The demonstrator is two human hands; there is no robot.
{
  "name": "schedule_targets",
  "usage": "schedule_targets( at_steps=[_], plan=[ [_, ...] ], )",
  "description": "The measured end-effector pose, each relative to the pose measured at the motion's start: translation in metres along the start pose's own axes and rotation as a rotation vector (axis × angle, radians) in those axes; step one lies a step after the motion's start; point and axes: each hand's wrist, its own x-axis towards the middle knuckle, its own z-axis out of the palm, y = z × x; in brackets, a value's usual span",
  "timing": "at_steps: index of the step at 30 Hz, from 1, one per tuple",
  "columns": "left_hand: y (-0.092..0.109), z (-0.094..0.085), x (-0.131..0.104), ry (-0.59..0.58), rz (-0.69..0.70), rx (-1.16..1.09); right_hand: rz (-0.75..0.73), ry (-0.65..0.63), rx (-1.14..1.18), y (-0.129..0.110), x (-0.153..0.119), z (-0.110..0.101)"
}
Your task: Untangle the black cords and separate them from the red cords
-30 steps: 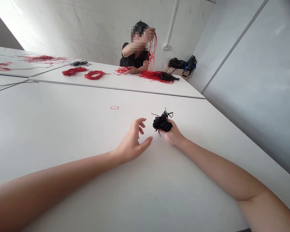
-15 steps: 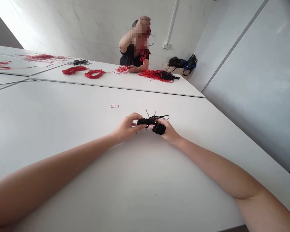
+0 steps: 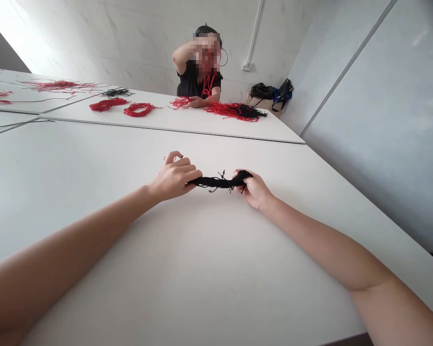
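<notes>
A bundle of black cord (image 3: 216, 182) stretches between my two hands above the white table (image 3: 202, 269). It looks twisted in the middle, with several loose ends sticking out. My left hand (image 3: 176, 175) is closed on its left end, the thumb below and the fingers over it. At the other end, my right hand (image 3: 253, 190) grips the bundle, and a thick loop of the cord lies over the fingers and thumb. The fingers of both hands partly hide the cord's ends.
Across the table sits a person in black (image 3: 198, 79), holding red cord. Red and black cords (image 3: 234, 111) lie in front of them. Further left are red coils (image 3: 139, 109), another red bundle (image 3: 108, 105) and black cord (image 3: 116, 92). Bags (image 3: 270, 93) stand by the wall.
My hands have moved apart, the left one farther left and slightly up. The black cord has gone from a compact, folded bundle to a longer, stretched one.
</notes>
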Motion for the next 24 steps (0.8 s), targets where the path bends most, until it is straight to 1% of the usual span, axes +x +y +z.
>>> schedule_targets(
  at_steps=[1,3,5,7,9,11,13,15,17,18,21,22,24],
  plan=[
    [-0.005,0.001,-0.002,0.012,0.041,0.09,0.008,0.015,0.014,0.0,0.001,-0.001],
    [-0.014,0.001,-0.005,0.03,0.031,0.18,0.02,0.045,0.037,-0.001,0.003,-0.003],
    [-0.019,0.001,-0.006,0.013,-0.011,0.151,0.027,0.064,0.048,-0.001,0.004,-0.005],
    [-0.018,0.002,-0.007,-0.039,-0.02,0.039,0.025,0.064,0.047,0.0,0.004,-0.005],
    [-0.008,0.004,-0.008,-0.064,-0.032,-0.072,0.009,0.051,0.035,0.001,0.002,-0.003],
    [0.01,0.008,-0.009,-0.067,-0.063,-0.135,-0.01,0.029,0.018,0.002,-0.001,0.001],
    [0.028,0.013,-0.012,-0.1,-0.073,-0.152,-0.027,-0.015,0.005,0.002,-0.006,0.006],
    [0.041,0.018,-0.016,-0.151,-0.003,-0.142,-0.056,-0.068,0.003,-0.002,-0.01,0.009],
    [0.047,0.02,-0.018,-0.162,0.068,-0.11,-0.1,-0.083,-0.01,-0.009,-0.012,0.008],
    [0.047,0.021,-0.018,-0.14,0.081,-0.089,-0.115,-0.067,-0.035,-0.014,-0.012,0.006],
    [0.04,0.019,-0.017,-0.001,0.056,-0.009,-0.136,0.011,-0.22,-0.03,-0.009,-0.002],
    [0.037,0.018,-0.016,0.036,0.053,0.019,-0.146,0.022,-0.294,-0.035,-0.007,-0.005],
    [0.033,0.015,-0.014,0.075,0.047,0.063,-0.185,0.013,-0.408,-0.045,-0.006,-0.009]
  ],
)
